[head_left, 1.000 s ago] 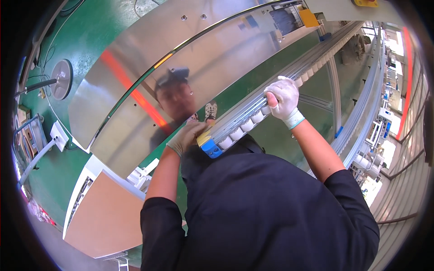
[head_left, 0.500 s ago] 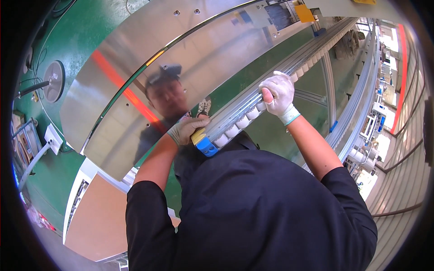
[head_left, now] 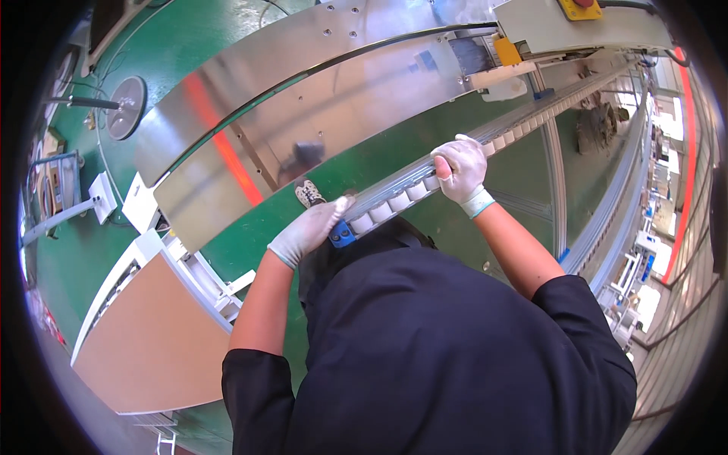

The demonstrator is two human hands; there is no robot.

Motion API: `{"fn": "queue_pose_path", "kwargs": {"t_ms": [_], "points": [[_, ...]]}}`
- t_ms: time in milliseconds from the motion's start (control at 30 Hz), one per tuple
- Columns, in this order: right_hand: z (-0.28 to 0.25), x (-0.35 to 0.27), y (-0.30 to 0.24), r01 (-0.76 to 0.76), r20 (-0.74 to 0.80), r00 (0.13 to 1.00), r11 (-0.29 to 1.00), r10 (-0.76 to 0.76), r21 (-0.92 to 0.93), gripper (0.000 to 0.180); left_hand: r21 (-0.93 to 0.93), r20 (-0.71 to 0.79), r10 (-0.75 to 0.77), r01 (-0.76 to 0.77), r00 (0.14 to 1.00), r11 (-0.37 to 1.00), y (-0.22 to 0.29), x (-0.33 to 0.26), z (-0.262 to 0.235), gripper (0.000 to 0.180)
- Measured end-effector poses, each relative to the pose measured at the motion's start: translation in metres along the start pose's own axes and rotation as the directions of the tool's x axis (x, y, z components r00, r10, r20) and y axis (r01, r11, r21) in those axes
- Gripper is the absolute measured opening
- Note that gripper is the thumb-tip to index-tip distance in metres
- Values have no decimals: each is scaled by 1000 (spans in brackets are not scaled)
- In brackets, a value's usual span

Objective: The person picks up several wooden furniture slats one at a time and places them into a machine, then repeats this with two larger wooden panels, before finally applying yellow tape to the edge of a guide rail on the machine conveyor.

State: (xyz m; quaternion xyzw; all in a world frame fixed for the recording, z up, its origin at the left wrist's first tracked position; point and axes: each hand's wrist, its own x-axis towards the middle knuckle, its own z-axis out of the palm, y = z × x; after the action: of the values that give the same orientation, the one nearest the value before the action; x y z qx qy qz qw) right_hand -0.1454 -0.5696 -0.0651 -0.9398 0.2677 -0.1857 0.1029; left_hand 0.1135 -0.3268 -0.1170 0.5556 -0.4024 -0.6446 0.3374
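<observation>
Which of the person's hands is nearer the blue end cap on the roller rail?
Left. The left hand rests right beside the blue end cap; the right hand grips the roller rail farther along.

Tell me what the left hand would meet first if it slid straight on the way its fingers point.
The left hand points up-right along the roller rail. It would likely first meet the right hand, which grips the same rail further along, though depth is hard to judge.

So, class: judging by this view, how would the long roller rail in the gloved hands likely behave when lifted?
The roller rail looks like straight metal, so probably stiff, not floppy. It runs far past the right hand, so it may tip or swing if held at one point. With the left hand at its blue end, two hands suggest it is awkward, perhaps heavy.
</observation>
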Motion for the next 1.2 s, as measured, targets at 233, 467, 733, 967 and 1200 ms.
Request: {"fn": "queue_pose_path", "kwargs": {"t_ms": [233, 467, 733, 967, 1200], "points": [[4, -7, 0, 54, -41, 998, 997, -52, 51, 15, -615, -737, -139, -571, 661, 544, 37, -90, 10, 65], [-8, -11, -29, 168, 233, 949, 966, -212, 195, 30, -173, -903, -280, 321, 325, 931, -154, -192, 189, 46], [9, -25, -109, 310, 320, 872, 924, -369, 223, 43, -445, -554, -775, 680, 302, 583, -356, -279, 489, 41], [51, -66, -221, 611, 204, 757, 783, -621, 115, 58, -634, -769, -640, -118, -13, 764, -385, -259, 566, 47], [134, -207, -438, 488, 492, 346, 601, -799, 633, 57, -761, -632, -769, -113, -98, 639, -427, -378, 662, 44]]}}
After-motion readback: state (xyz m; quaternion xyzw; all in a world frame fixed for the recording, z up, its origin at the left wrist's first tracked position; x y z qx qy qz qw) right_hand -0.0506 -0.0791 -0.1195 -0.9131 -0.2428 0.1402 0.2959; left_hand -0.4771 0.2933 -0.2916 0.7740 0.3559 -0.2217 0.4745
